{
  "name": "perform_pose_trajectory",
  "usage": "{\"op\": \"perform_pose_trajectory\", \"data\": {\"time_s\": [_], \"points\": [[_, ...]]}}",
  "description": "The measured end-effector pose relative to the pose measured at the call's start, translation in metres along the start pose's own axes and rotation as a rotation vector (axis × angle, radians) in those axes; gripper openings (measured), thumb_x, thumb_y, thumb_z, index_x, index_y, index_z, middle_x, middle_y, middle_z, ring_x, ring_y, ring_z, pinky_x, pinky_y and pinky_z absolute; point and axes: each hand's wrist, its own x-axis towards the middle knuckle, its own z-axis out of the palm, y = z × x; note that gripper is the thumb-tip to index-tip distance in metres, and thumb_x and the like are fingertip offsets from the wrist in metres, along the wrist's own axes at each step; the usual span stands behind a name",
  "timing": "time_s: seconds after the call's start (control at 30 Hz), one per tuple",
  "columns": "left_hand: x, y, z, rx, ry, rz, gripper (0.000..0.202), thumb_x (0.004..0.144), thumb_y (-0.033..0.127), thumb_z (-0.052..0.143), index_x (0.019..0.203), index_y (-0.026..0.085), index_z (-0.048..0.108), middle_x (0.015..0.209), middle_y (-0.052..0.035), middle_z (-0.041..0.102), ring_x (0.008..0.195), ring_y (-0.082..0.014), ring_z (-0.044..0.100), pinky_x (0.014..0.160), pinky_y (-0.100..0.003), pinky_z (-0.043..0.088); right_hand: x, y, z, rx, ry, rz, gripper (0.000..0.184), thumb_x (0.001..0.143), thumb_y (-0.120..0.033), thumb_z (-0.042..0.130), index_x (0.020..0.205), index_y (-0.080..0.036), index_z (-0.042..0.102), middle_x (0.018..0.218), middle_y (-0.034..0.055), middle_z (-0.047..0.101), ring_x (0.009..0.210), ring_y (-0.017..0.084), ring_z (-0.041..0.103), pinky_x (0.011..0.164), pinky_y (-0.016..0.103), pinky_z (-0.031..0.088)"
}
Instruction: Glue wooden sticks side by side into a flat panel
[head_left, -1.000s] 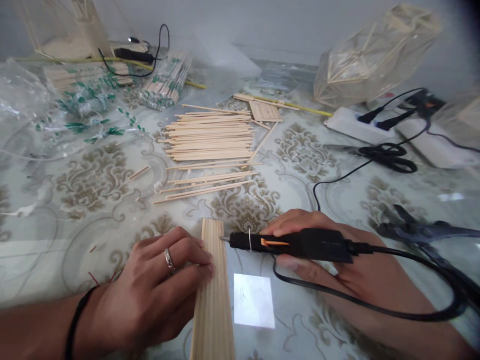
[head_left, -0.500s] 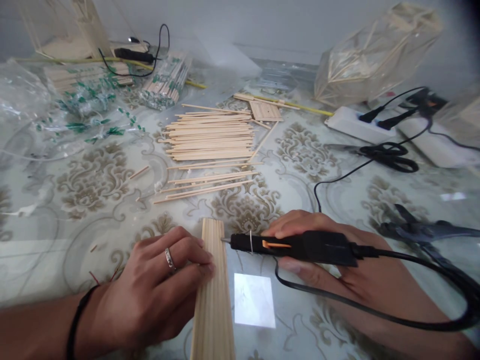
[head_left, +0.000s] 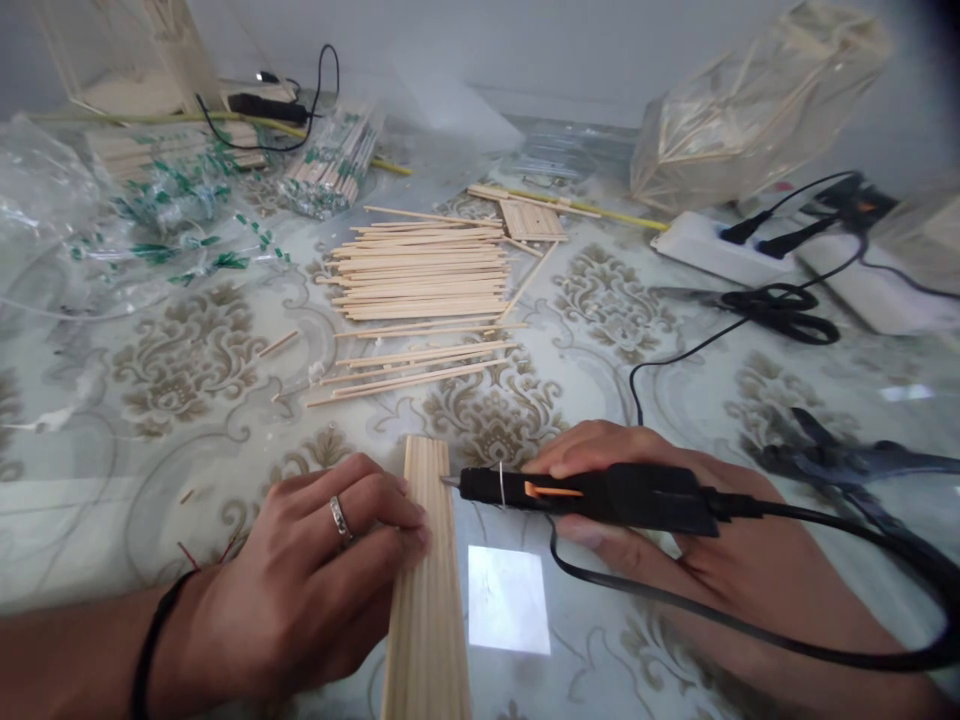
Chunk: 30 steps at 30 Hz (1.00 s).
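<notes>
Holding a wooden strip (head_left: 427,630) on the tabletop (head_left: 592,400) with the left grip (head_left: 322,560), curled over its left side. Clasping a black corded tool (head_left: 652,495) in the right grip (head_left: 720,555), with its metal tip (head_left: 450,481) at the strip's right edge; cannot tell whether touching. Facing loose wooden sticks (head_left: 420,280) farther back, with black-handled scissors (head_left: 735,299) to the right

A silver-coloured ring (head_left: 339,517) is worn on the left hand (head_left: 307,575), its pattern too small to be made out. The left wrist is circled by a thin black band (head_left: 152,640); fine red strands (head_left: 187,555) are seen beside it. Both forearms (head_left: 71,655) are bared.
</notes>
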Motion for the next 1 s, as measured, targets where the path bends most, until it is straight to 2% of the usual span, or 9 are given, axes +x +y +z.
{"op": "perform_pose_trajectory", "data": {"time_s": [0.2, 0.47, 0.77, 1.0], "points": [[0.0028, -0.0005, -0.0003, 0.003, 0.003, 0.005, 0.013, 0.095, 0.004, 0.059, 0.101, 0.013, 0.066, 0.096, -0.0075, 0.073, 0.090, -0.0219, 0.072, 0.068, -0.033, 0.061, 0.0018, -0.0017, 0.0020, 0.002, -0.008, -0.021, 0.008, 0.099, -0.035, 0.070, 0.094, -0.029, 0.067, 0.094, 0.0014, 0.083, 0.078, 0.022, 0.079, 0.057, 0.030, 0.058], [-0.0005, -0.0003, 0.0006, 0.014, -0.017, -0.024, 0.017, 0.093, 0.001, 0.061, 0.102, 0.015, 0.066, 0.097, -0.0068, 0.073, 0.093, -0.0221, 0.073, 0.073, -0.032, 0.061, 0.0021, -0.0048, -0.0008, -0.005, -0.012, -0.053, 0.009, 0.100, -0.034, 0.069, 0.094, -0.029, 0.064, 0.095, 0.0004, 0.082, 0.078, 0.020, 0.079, 0.058, 0.028, 0.058], [0.0010, 0.0015, -0.0005, 0.016, -0.007, -0.007, 0.016, 0.093, 0.002, 0.058, 0.101, 0.013, 0.065, 0.095, -0.0085, 0.073, 0.090, -0.0226, 0.072, 0.069, -0.034, 0.061, -0.0007, -0.0012, -0.0035, -0.040, -0.019, -0.099, 0.006, 0.102, -0.032, 0.067, 0.102, -0.032, 0.061, 0.096, -0.0040, 0.081, 0.080, 0.016, 0.079, 0.064, 0.026, 0.059], [0.0013, -0.0002, 0.0002, 0.015, -0.012, 0.004, 0.012, 0.095, 0.006, 0.059, 0.102, 0.013, 0.066, 0.094, -0.0083, 0.073, 0.090, -0.0233, 0.073, 0.069, -0.033, 0.063, 0.0006, -0.0038, -0.0003, -0.014, -0.031, -0.106, 0.009, 0.101, -0.029, 0.067, 0.095, -0.030, 0.060, 0.097, -0.0017, 0.080, 0.081, 0.018, 0.078, 0.063, 0.027, 0.059]]}}
